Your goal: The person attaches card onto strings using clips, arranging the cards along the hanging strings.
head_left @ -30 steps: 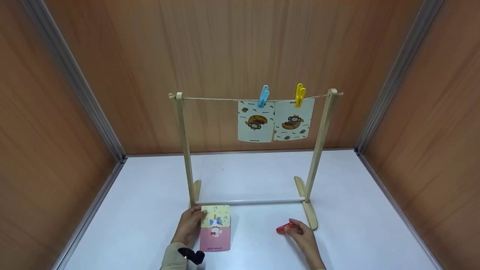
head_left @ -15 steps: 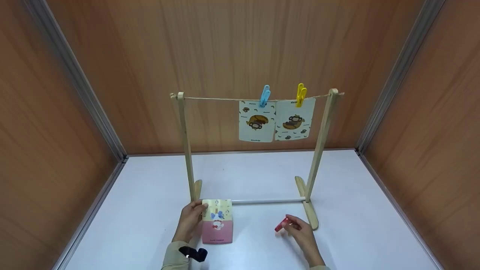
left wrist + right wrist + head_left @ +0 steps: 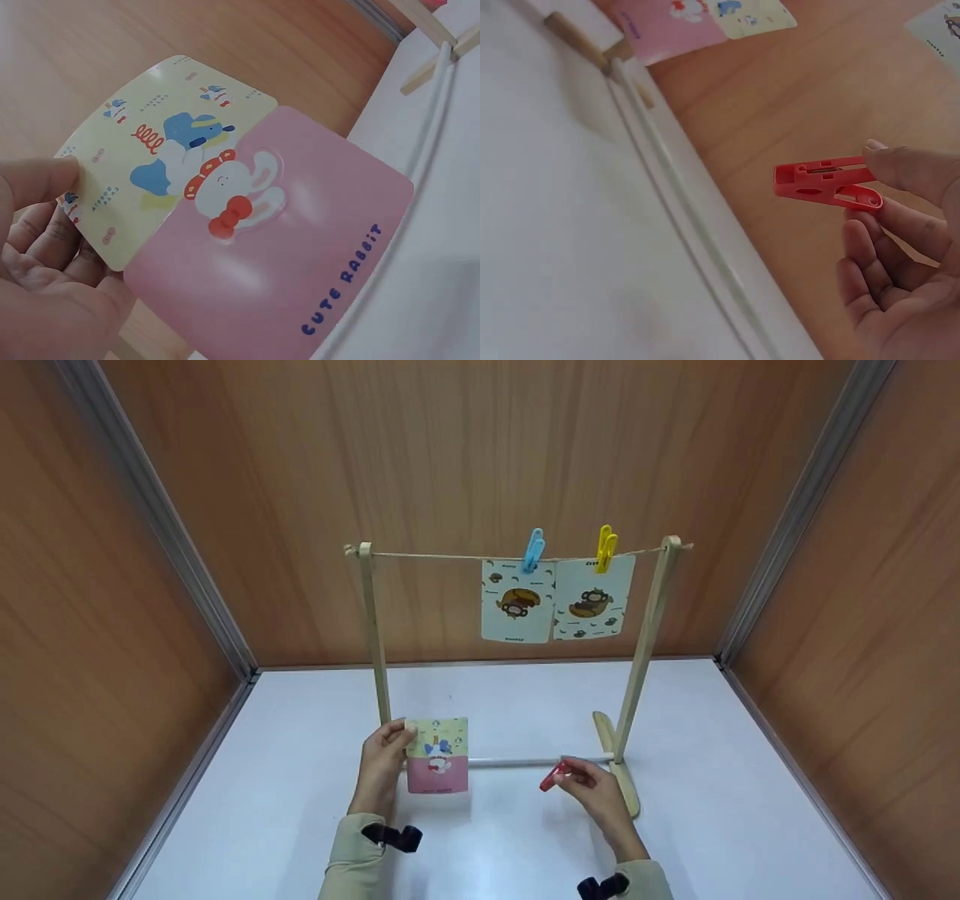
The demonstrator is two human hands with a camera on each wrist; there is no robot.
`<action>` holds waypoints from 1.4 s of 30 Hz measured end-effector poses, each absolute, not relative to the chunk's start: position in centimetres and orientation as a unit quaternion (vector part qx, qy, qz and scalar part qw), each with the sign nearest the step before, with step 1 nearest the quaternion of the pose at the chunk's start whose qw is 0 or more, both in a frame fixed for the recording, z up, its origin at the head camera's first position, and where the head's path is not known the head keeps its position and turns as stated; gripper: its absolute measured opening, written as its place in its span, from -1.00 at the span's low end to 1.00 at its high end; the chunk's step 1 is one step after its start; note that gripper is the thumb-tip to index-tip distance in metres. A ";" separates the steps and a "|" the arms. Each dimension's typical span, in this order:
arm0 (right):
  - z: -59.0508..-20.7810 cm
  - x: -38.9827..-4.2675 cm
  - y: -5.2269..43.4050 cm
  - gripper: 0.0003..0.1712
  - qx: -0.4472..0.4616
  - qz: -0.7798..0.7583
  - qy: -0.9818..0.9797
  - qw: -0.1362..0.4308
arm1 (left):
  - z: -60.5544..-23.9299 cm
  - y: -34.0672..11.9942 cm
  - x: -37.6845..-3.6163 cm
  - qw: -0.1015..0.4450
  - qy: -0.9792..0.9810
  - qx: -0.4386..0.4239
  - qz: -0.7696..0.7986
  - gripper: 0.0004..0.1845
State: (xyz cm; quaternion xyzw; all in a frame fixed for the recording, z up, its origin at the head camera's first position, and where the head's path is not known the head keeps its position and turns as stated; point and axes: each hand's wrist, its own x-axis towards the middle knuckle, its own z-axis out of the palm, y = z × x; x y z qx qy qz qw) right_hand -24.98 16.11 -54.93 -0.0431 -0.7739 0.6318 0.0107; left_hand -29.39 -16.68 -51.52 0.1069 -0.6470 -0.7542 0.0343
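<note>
Low in the centre of the head view, the left hand pinched the left edge of a yellow-and-pink rabbit card, holding it upright above the white table. Right of it, the right hand gripped a red clothespin between thumb and fingertips. Above stood the wooden rack, its string carrying two monkey cards under a blue peg and a yellow peg.

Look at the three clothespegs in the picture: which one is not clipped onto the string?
The red peg: the right hand pinches it low over the table, while the blue peg and yellow peg each clip a card to the string.
</note>
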 end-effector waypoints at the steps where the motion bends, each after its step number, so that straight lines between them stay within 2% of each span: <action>1: -54.5 -25.1 16.0 -0.43 -0.035 0.633 -0.774 0.012 | -51.0 -16.5 -29.5 0.040 -0.642 0.106 -0.758 -0.67; 11: -49.3 -26.7 15.0 -0.52 0.053 0.636 -0.769 0.024 | -46.4 -15.6 -30.7 0.064 -0.634 0.086 -0.766 -0.69; 25: -42.5 -28.5 13.5 -0.47 0.103 0.600 -0.793 0.038 | -42.0 -14.6 -31.8 0.104 -0.610 0.037 -0.785 -0.74; 31: -40.2 -29.1 12.6 -0.52 0.125 0.597 -0.790 0.055 | -40.0 -14.4 -31.9 0.119 -0.610 0.012 -0.783 -0.73; 42: -35.7 -29.9 11.5 -0.47 0.159 0.604 -0.778 0.067 | -37.5 -13.7 -32.2 0.139 -0.606 -0.019 -0.783 -0.71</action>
